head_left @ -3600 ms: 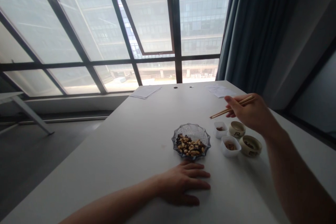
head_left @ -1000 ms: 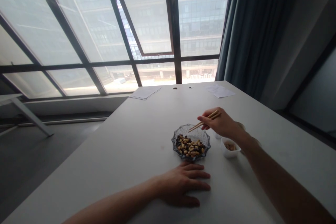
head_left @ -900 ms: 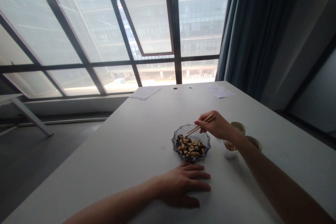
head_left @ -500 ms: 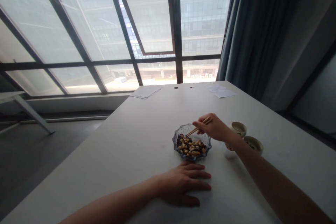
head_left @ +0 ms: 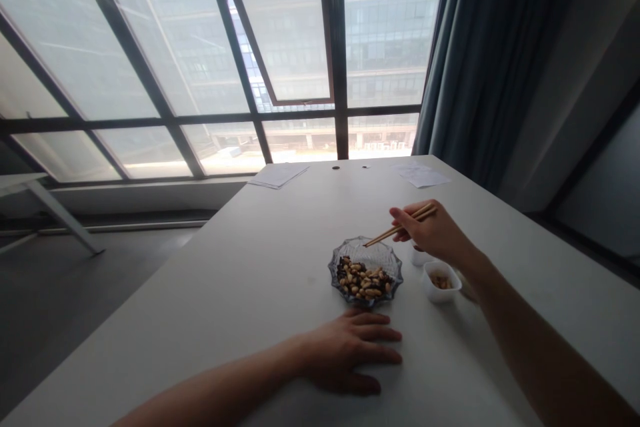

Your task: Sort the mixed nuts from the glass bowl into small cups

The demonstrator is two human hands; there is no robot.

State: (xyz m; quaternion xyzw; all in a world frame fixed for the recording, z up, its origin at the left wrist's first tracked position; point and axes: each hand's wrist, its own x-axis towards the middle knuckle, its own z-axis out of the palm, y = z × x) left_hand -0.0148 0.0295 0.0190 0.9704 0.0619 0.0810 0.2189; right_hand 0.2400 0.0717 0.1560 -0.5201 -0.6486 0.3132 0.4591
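A scalloped glass dish (head_left: pixel 337 267) of mixed pale and dark nuts stands on the white table (head_left: pixel 260 267). My right hand (head_left: pixel 435 232) is closed on a pair of wooden chopsticks (head_left: pixel 395 231), whose tips hover just above the dish's far rim. I cannot make out whether the tips hold a nut. My left hand (head_left: pixel 350 353) lies flat and open on the table just in front of the dish, holding nothing. A small white cup (head_left: pixel 440 281) with brown bits stands right of the dish. Another white cup (head_left: pixel 419 256) peeks out under my right hand.
Sheets of paper lie at the table's far edge, one at the left (head_left: pixel 277 175) and one at the right (head_left: pixel 423 176). Large windows rise behind the table, and a dark curtain (head_left: pixel 480 60) hangs at the right. A table leg (head_left: pixel 50 210) shows at far left.
My right hand brought the chopsticks from over the small cups down to the dish, dipped the tips among the nuts, and has now lifted them up and to the right. My left hand stayed put.
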